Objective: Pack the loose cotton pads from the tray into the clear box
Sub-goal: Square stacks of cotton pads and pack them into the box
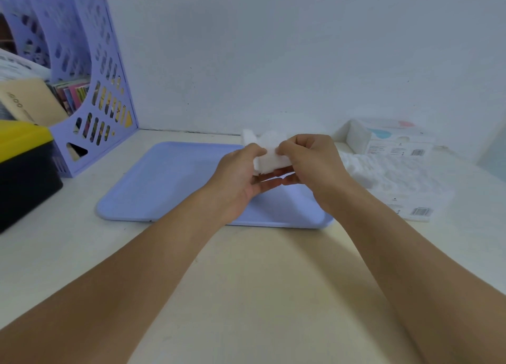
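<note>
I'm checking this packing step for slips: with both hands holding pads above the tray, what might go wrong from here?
1. The left hand and right hand pinch a small stack of cotton pads above the tray; loose pads might slide out.
2. The clear box sits off to the right, so pads may drop during the carry.

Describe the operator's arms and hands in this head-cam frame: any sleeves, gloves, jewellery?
Both forearms are bare all the way to the bottom edge of the frame; no sleeve shows. The left hand and right hand are ungloved. No watch, bracelet or ring can be seen on either wrist or on the visible fingers, and there are no markings or tape. The image is soft, so fine detail such as nails cannot be judged.
</note>
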Tool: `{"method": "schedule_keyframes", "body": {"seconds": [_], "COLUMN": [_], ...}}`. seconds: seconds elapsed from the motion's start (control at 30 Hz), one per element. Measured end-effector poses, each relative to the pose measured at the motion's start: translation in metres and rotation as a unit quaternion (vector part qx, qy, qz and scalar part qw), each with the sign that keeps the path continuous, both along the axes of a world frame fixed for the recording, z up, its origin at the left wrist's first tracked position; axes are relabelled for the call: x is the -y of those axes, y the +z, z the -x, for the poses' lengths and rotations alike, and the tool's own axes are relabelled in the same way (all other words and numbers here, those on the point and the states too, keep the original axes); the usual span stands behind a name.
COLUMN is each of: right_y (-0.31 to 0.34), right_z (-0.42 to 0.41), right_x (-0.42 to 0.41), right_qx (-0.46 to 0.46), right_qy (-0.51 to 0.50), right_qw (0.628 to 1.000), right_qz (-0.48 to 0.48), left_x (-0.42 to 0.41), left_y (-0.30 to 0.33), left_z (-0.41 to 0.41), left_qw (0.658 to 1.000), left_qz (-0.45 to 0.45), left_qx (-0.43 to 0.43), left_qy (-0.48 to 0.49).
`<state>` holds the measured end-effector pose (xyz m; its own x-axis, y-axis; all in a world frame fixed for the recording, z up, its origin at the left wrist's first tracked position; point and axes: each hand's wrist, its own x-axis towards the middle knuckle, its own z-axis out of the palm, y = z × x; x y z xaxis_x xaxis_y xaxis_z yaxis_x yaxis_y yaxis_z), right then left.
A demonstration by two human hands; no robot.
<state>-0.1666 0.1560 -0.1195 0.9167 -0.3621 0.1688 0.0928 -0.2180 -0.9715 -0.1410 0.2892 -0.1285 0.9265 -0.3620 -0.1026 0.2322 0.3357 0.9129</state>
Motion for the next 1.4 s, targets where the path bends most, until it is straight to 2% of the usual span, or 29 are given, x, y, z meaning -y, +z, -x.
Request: {"method": "schedule_keyframes", "body": {"seconds": [0.1, 0.17, 0.27, 0.33, 0.43, 0.53, 1.2, 1.4], "right_y": [0.006, 0.013, 0.022, 0.021, 0.014, 0.013, 0.009, 0.007], "right_z": [0.001, 0.003, 0.008, 0.009, 0.008, 0.008, 0.005, 0.005], "right_x": [0.006, 0.015, 0.023, 0.021, 0.019, 0.019, 0.022, 0.019], "right_qx": [-0.001, 0.001, -0.016, -0.044, -0.065, -0.076, -0.083, -0.071], "right_qy": [-0.052, -0.061, 0.076, 0.136, 0.152, 0.165, 0.152, 0.126], "right_qw": [0.997, 0.988, 0.962, 0.959, 0.971, 0.972, 0.983, 0.989], "right_qz": [-0.054, -0.14, -0.263, -0.244, -0.174, -0.152, -0.066, -0.004], "left_x": [-0.001, -0.001, -0.003, -0.004, -0.004, -0.005, -0.005, -0.004], "left_y": [0.0, -0.001, -0.003, -0.002, -0.001, 0.0, -0.005, -0.005], "left_z": [-0.004, -0.005, -0.005, -0.004, -0.004, -0.005, -0.008, -0.007], "left_qw": [0.999, 0.998, 0.996, 0.994, 0.994, 0.995, 0.994, 0.994], "left_qz": [0.031, 0.048, 0.079, 0.094, 0.097, 0.084, 0.047, 0.039], "left_qx": [-0.027, -0.035, -0.047, -0.045, -0.033, -0.026, -0.003, -0.007], "left_qy": [0.03, 0.031, 0.004, -0.024, -0.043, -0.052, -0.096, -0.104]}}
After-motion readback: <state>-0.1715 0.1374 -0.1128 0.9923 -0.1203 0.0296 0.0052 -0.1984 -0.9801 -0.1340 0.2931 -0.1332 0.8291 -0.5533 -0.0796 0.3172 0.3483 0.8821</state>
